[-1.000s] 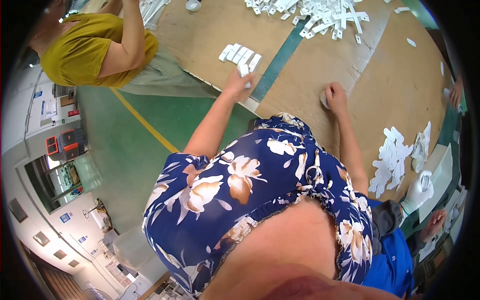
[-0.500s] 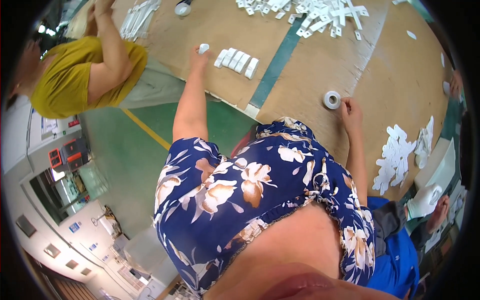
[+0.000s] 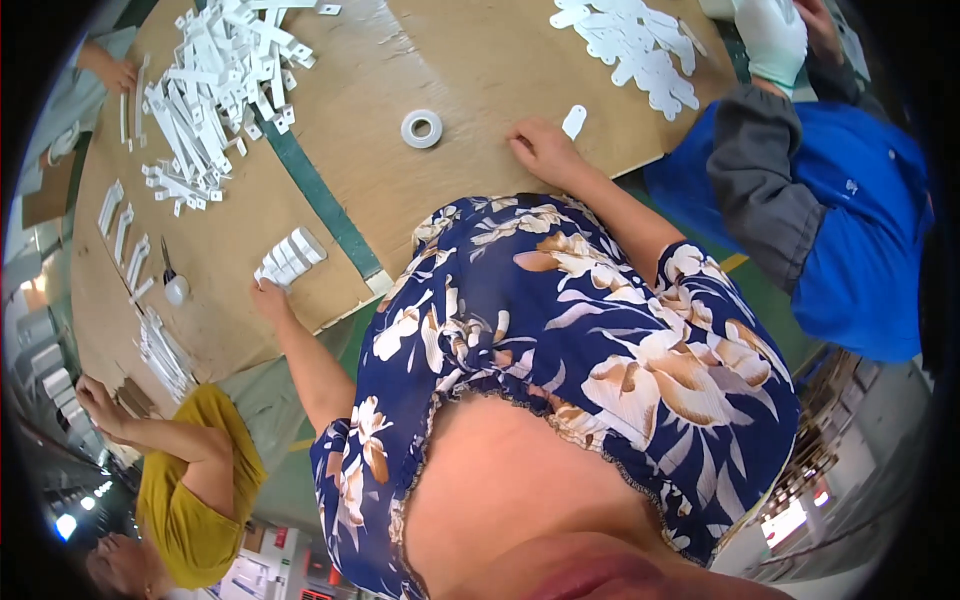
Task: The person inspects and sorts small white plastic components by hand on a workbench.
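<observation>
My left hand [image 3: 268, 298] is at the near-left end of a short row of white strap-like pieces [image 3: 296, 256] lying side by side on the brown table. Its fingers are closed on the endmost white piece [image 3: 267, 276], which lies against the row. My right hand [image 3: 547, 150] rests over the table near its front edge, fingers curled in, with nothing visible in them. Just beyond its knuckles lies one flat white tag-shaped piece [image 3: 574, 121]. A roll of tape [image 3: 422, 129], grey-white, lies flat to the left of my right hand.
A big heap of white strips with holes [image 3: 225, 85] covers the far left. Flat white pieces [image 3: 640, 50] are piled at the far right. A dark-tipped tool [image 3: 174, 286] and bundled strips [image 3: 163, 350] lie leftward. Co-workers in yellow [image 3: 200, 470] and blue [image 3: 850, 210] flank me.
My view has turned to the right. My left hand has brought its white piece against the row. My right hand has moved away from the tape roll toward the single flat tag-shaped piece.
</observation>
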Available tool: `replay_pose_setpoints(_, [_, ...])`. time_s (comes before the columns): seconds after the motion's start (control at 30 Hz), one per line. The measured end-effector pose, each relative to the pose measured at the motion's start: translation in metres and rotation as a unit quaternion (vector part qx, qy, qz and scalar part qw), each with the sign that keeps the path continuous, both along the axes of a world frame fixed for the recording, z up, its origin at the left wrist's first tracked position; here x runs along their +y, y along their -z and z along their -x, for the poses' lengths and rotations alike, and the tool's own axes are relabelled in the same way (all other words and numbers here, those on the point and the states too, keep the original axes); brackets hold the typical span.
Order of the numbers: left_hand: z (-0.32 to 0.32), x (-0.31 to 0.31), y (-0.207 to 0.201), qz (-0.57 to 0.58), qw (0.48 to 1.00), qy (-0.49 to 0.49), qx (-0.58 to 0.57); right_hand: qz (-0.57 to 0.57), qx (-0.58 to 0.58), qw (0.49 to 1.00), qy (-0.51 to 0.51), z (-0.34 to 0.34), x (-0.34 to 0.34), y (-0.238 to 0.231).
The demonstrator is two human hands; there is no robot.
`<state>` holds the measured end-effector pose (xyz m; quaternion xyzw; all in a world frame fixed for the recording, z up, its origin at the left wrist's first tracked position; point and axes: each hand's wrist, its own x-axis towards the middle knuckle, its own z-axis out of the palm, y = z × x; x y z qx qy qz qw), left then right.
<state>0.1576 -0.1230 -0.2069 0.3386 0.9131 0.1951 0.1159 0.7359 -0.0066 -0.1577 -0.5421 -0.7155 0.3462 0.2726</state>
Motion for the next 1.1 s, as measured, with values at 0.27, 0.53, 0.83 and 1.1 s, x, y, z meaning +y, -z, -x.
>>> replay_pose_setpoints(0.27, [-0.122, 0.044, -0.063, -0.153, 0.974, 0.040, 0.161, 0.093, -0.147, 0.954, 0.245, -0.095, -0.024, 0.031])
replay_pose_setpoints(0.53, [-0.278, 0.084, -0.075, -0.269, 0.918, 0.249, -0.154, 0.167, -0.230, 0.946, 0.158, -0.069, 0.012, 0.024])
replay_pose_setpoints(0.83, [-0.284, 0.074, -0.067, -0.252, 0.891, 0.281, -0.254, 0.193, -0.203, 0.949, 0.143, -0.062, 0.027, 0.040])
replay_pose_setpoints(1.1, [-0.292, 0.075, -0.073, -0.224, 0.893, 0.303, -0.247, 0.222, -0.207, 0.943, 0.135, -0.057, 0.035, 0.039])
